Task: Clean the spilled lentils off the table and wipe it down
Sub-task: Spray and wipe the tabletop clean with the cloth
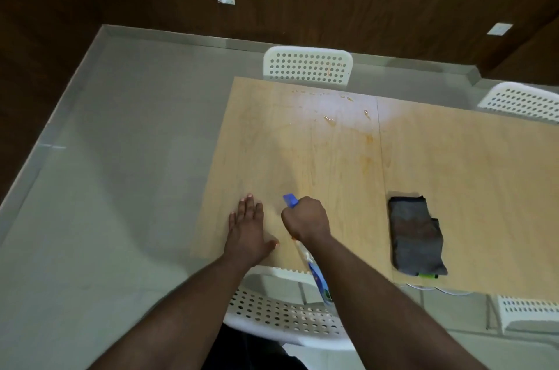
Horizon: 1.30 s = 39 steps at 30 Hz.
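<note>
My right hand [305, 218] grips a spray bottle [317, 275] by its neck, the blue nozzle [290, 200] pointing away over the light wooden table [453, 163]. My left hand [246, 227] rests flat on the table near its front left corner, fingers straight. A folded grey cloth [416, 236] lies on the table to the right of my right hand, near the front edge. Wet drops and orange smears [329, 120] mark the table's far part. No loose lentils can be made out.
White perforated chairs stand around the table: one at the far side [307, 68], one at the far right [523, 100], one under my arms [281, 315], one at the front right [526, 312]. Grey floor [121, 173] spreads to the left.
</note>
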Motion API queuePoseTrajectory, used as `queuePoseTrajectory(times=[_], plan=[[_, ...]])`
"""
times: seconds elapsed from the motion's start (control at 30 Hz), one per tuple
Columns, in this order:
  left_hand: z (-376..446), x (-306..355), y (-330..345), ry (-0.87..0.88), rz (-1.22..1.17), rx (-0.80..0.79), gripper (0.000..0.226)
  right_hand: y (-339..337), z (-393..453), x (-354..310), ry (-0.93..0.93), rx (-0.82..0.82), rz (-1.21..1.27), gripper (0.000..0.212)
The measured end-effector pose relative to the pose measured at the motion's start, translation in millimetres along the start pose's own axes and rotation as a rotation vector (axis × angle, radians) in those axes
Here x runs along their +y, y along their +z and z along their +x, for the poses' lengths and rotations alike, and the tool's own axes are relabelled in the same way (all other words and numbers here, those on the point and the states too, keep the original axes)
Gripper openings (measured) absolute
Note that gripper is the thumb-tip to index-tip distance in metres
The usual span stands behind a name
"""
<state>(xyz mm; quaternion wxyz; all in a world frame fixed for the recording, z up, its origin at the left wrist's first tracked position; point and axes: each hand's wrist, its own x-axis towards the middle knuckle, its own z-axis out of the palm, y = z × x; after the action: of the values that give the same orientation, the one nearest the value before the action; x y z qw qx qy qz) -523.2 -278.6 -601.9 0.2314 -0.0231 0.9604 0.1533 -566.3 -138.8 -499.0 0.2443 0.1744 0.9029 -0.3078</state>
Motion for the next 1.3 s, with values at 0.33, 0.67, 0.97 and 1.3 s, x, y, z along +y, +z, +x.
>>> queuePoseTrajectory(times=[0.33, 0.67, 0.97, 1.3], plan=[[9, 46, 0, 0.225, 0.077, -0.054, 0.104, -78, 6, 59, 0.328, 0.313, 0.333, 0.027], [17, 128, 9, 0.293, 0.107, -0.086, 0.099, -107, 8, 114, 0.299, 0.155, 0.505, 0.028], [22, 271, 21, 0.264, 0.014, -0.081, 0.092, -238, 27, 175, -0.154, 0.372, 0.897, 0.007], [35, 384, 58, 0.389, 0.175, -0.081, 0.092, -336, 78, 274, -0.276, 0.698, 0.793, 0.015]])
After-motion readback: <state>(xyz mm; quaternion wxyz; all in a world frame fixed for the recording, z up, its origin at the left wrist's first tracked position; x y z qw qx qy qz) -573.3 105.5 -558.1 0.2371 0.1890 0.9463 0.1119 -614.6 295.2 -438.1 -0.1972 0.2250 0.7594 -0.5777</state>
